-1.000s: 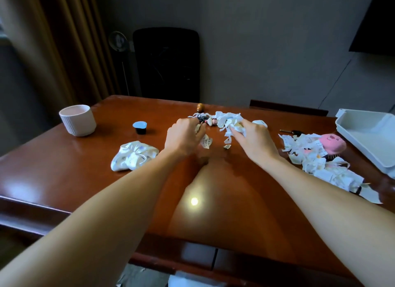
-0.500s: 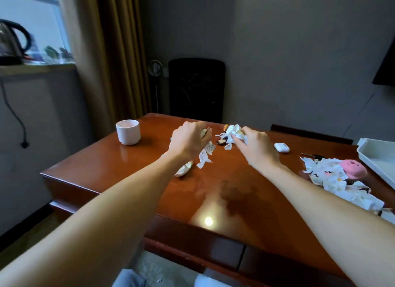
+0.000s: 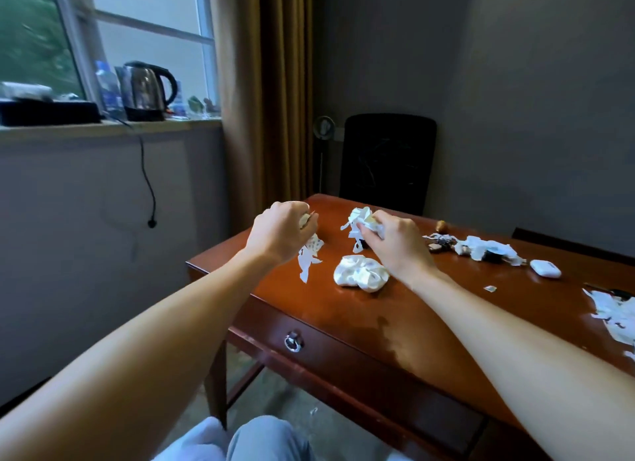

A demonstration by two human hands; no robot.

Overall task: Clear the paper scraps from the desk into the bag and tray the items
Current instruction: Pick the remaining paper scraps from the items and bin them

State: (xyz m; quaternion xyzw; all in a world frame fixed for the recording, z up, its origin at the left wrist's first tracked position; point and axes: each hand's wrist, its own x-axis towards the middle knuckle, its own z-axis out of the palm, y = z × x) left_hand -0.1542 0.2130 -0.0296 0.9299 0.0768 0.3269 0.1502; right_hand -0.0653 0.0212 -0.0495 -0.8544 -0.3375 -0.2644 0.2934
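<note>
My left hand (image 3: pixel 280 232) is raised over the desk's left corner and grips torn white paper scraps (image 3: pixel 309 258) that dangle below its fingers. To its right, my right hand (image 3: pixel 395 242) grips a crumpled bunch of paper scraps (image 3: pixel 357 221) above the wooden desk (image 3: pixel 343 319). A white satin scrunchie (image 3: pixel 360 273) lies on the desk just under the right hand. More paper scraps (image 3: pixel 481 249) lie further right among small dark items, and another pile of scraps (image 3: pixel 615 314) sits at the right edge. No bag or tray is in view.
A white earbud case (image 3: pixel 545 269) lies right of the scraps, a small brown object (image 3: pixel 441 225) sits near the desk's far edge. A black chair (image 3: pixel 386 161) stands behind the desk. A kettle (image 3: pixel 146 91) is on the windowsill at left. A drawer with a ring handle (image 3: pixel 293 342) faces me.
The camera has swung left, so the cup and white tray have left the view. Both hands have lifted off the desk and moved left, still holding their scraps.
</note>
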